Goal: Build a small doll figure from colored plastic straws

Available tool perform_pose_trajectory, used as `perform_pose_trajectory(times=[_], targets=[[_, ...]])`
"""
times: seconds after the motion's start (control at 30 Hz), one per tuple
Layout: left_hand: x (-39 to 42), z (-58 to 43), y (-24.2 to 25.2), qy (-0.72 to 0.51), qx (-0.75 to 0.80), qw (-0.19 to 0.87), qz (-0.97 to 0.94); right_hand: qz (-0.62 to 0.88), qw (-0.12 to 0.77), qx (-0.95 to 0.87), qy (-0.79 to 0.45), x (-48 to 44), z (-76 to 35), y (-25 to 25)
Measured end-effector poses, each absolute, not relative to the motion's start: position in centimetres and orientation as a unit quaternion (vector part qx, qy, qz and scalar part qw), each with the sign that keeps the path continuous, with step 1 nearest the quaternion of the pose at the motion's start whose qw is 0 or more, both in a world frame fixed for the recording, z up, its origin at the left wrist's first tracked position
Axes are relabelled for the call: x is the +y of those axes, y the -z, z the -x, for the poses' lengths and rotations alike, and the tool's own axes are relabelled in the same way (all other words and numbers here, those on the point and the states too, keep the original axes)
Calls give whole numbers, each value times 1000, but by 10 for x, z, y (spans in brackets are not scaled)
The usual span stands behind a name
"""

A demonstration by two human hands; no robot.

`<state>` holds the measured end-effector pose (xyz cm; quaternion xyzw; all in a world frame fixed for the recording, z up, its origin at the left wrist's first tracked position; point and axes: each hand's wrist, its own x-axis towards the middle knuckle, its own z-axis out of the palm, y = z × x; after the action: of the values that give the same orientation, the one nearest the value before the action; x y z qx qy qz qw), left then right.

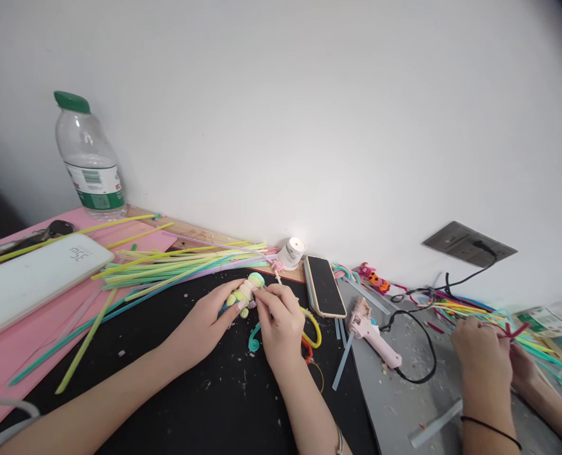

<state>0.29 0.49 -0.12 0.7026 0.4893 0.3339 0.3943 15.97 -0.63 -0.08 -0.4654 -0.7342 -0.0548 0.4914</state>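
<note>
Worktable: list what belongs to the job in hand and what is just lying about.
Likely the job's:
figure, in the left hand, right hand at it
pipe cleaners
glue gun

Likely just lying about:
bottle
phone
power bank

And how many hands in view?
4: the person's left hand, holding the fuzzy figure, and right hand, beside it; at far right, a co-worker's near hand and far hand, the latter partly hidden.

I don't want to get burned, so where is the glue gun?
In the head view, the pink glue gun lies on the grey surface, right of the person's right hand, just below and right of the phone.
</note>
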Motion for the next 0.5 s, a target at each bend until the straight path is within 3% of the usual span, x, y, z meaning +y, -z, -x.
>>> perform_pose_trajectory(times=[0.5], targets=[[11,-2,8,-383,503,391,-669,482,533,-694,47,-7,-164,-4]])
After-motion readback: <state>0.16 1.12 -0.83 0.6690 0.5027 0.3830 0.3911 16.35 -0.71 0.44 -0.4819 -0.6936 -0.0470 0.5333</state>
